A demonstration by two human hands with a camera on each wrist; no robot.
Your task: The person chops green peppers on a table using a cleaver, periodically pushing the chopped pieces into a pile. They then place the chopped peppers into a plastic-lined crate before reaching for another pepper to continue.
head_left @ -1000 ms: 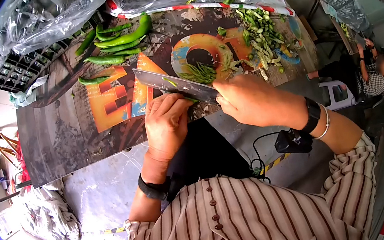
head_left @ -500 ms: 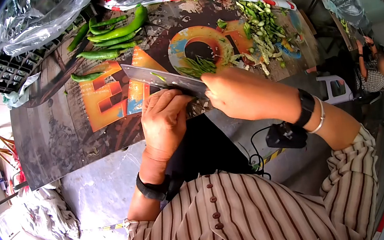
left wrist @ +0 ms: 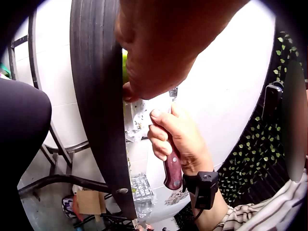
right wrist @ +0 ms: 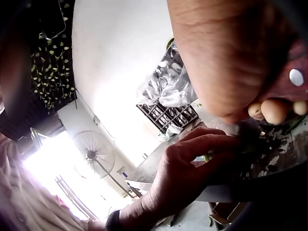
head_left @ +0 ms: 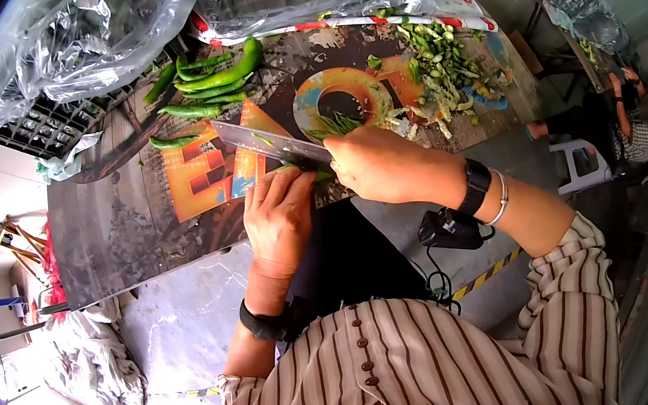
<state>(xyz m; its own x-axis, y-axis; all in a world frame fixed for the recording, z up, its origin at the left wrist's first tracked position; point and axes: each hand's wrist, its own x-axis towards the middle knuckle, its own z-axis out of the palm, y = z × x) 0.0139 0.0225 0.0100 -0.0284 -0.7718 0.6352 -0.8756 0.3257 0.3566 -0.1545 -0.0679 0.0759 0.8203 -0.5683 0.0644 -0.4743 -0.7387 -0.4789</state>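
Note:
In the head view my right hand [head_left: 385, 162] grips a cleaver [head_left: 264, 144], its broad blade angled over the table by my left fingertips. The cleaver's reddish-brown riveted handle [left wrist: 172, 171] shows in the left wrist view, fingers wrapped round it. My left hand [head_left: 277, 213], fingers bent, holds a green chili pepper [head_left: 322, 175] at the table's near edge, mostly hidden by hand and blade. A bit of that pepper [right wrist: 208, 157] peeks out between thumb and fingers in the right wrist view. Thin green strips [head_left: 336, 124] lie just beyond the blade.
Several whole green chilies [head_left: 220, 80] lie at the back left of the printed table [head_left: 116, 223]. Chopped pepper pieces [head_left: 437, 62] are heaped at the right. Behind stand a black crate [head_left: 53, 129] and plastic sheeting [head_left: 110, 34]. Another person [head_left: 641, 129] sits far right.
My right hand and the cleaver have shifted a little left and nearer the left hand. The left hand stays at the table edge, holding the pepper. The head view has tilted slightly.

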